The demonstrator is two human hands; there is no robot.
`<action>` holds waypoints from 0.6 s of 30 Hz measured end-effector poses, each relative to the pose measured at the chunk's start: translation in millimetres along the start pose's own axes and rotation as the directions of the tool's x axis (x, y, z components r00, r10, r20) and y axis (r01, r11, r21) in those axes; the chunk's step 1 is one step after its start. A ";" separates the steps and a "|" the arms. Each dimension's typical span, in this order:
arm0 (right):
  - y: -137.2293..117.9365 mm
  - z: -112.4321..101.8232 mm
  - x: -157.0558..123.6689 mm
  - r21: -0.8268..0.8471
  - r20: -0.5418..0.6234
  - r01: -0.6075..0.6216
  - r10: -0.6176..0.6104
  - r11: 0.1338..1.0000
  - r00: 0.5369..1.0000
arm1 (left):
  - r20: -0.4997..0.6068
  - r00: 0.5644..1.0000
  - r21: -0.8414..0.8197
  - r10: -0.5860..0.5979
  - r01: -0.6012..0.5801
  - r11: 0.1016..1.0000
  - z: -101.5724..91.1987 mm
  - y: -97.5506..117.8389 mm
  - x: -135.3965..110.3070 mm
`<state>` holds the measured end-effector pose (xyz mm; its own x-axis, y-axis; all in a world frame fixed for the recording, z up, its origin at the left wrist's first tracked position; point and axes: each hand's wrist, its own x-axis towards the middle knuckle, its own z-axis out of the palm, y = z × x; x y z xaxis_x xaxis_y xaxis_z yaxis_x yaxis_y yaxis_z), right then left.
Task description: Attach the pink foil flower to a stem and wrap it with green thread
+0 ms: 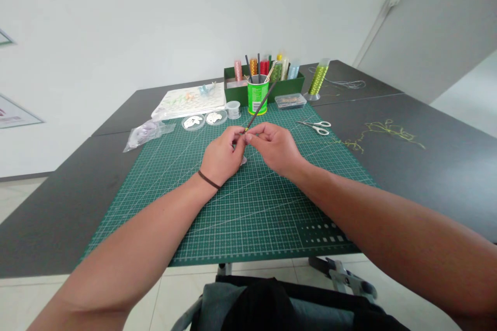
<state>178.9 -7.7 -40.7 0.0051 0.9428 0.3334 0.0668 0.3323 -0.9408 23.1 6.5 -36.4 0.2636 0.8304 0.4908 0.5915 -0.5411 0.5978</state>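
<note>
Both my hands meet over the middle of the green cutting mat (pixel 248 207). My left hand (pixel 222 156) is closed in a pinch and wears a dark band at the wrist. My right hand (pixel 274 147) is closed too, fingertips touching those of the left. Between them they hold a thin dark stick (pixel 261 106) that slants up and away to the right, with a small yellow-green bit at the pinch. Something small and pale lies on the mat just under my left hand; I cannot make it out.
Behind the hands stand a green cup of sticks (pixel 258 95), a green box of bead tubes (pixel 264 83), a clear case (pixel 290 101), two small dishes (pixel 204 120), a thread reel (pixel 233 109) and a spool (pixel 317 79). Scissors (pixel 316 126) lie right, loose green wire (pixel 382 132) further right, a plastic bag (pixel 145 133) left.
</note>
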 end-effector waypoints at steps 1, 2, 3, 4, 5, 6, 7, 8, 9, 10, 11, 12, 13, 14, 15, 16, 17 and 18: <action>-0.2 0.4 -0.3 0.000 -0.005 0.000 0.000 1.000 1.000 | -0.010 1.000 0.027 -0.005 0.006 1.000 -0.4 0.8 -0.2; -0.4 0.6 -0.5 -0.002 -0.008 -0.002 0.002 1.000 1.000 | -0.021 1.000 0.052 -0.003 0.004 0.999 -0.6 1.3 -0.2; -0.7 0.7 -0.8 -0.006 -0.012 -0.004 0.004 1.000 1.000 | -0.030 1.000 0.080 0.009 -0.007 0.997 -0.8 1.3 -0.3; -1.0 0.8 -1.0 -0.010 -0.018 -0.003 0.003 1.000 1.000 | -0.035 0.999 0.113 0.030 -0.026 0.993 -0.9 0.8 -0.2; -1.2 0.8 -1.2 -0.015 -0.023 -0.001 0.000 1.000 1.000 | -0.039 0.998 0.154 0.056 -0.049 0.987 -1.1 0.0 -0.2; -1.3 0.7 -1.4 -0.019 -0.027 0.004 -0.004 1.000 1.000 | -0.040 0.996 0.200 0.084 -0.074 0.977 -1.3 -1.0 -0.2; -1.3 0.6 -1.7 -0.023 -0.034 0.011 -0.012 1.000 0.999 | -0.042 0.993 0.243 0.110 -0.097 0.965 -1.5 -2.1 -0.2; -1.1 0.6 -1.9 -0.024 -0.040 0.018 -0.019 1.000 0.999 | -0.046 0.990 0.279 0.132 -0.114 0.954 -1.8 -3.2 -0.3; -0.7 0.5 -2.0 -0.025 -0.045 0.024 -0.025 0.999 0.999 | -0.051 0.987 0.302 0.150 -0.128 0.945 -2.2 -4.1 -0.5; -0.2 0.5 -2.1 -0.023 -0.049 0.027 -0.028 0.999 0.998 | -0.057 0.985 0.312 0.163 -0.137 0.940 -2.4 -4.8 -0.7; 0.3 0.6 -2.1 -0.021 -0.051 0.029 -0.030 0.999 0.998 | -0.062 0.984 0.310 0.168 -0.141 0.940 -2.6 -5.1 -1.0; 0.8 0.6 -2.1 -0.017 -0.052 0.029 -0.030 0.999 0.998 | -0.068 0.984 0.298 0.166 -0.139 0.944 -2.7 -5.0 -1.3; 1.2 0.7 -1.9 -0.011 -0.050 0.027 -0.028 1.000 0.998 | -0.074 0.985 0.279 0.158 -0.131 0.951 -2.8 -4.6 -1.7; 1.3 0.7 -1.6 -0.004 -0.048 0.025 -0.026 1.000 0.999 | -0.077 0.986 0.255 0.145 -0.121 0.959 -2.7 -3.9 -2.0; 1.3 0.6 -1.3 0.005 -0.046 0.023 -0.023 1.000 0.999 | -0.078 0.988 0.228 0.132 -0.111 0.967 -2.6 -3.1 -2.2; 1.0 0.5 -0.9 0.014 -0.042 0.019 -0.019 1.000 0.999 | -0.076 0.990 0.200 0.119 -0.101 0.975 -2.4 -2.2 -2.4; 0.6 0.3 -0.5 0.021 -0.038 0.015 -0.014 1.000 0.999 | -0.074 0.991 0.173 0.107 -0.093 0.980 -2.2 -1.2 -2.6; 0.2 0.1 0.0 0.027 -0.033 0.011 -0.010 1.000 0.999 | -0.071 0.993 0.148 0.096 -0.085 0.985 -2.1 -0.3 -2.7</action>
<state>178.8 -7.6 -40.9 0.0378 0.9381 0.3443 0.0397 0.3429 -0.9385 20.6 4.1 -36.6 0.2641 0.7630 0.5900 0.6732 -0.5839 0.4537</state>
